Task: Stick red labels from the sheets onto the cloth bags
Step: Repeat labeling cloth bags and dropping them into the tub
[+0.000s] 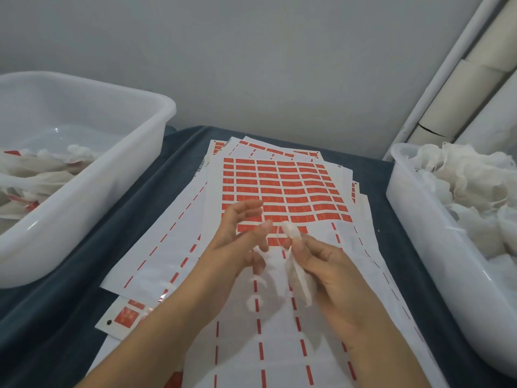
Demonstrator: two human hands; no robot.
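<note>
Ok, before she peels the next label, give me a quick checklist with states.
1. Cloth bag in right hand's grip: ok.
2. Left hand free to peel: ok, fingers open, holding nothing.
3. Red labels left on top sheet: ok, many rows.
4. Bag face flat for sticking: not ok, hanging crumpled.
5. Unlabelled bags in right bin: ok.
6. Label already on this bag: cannot tell.
</note>
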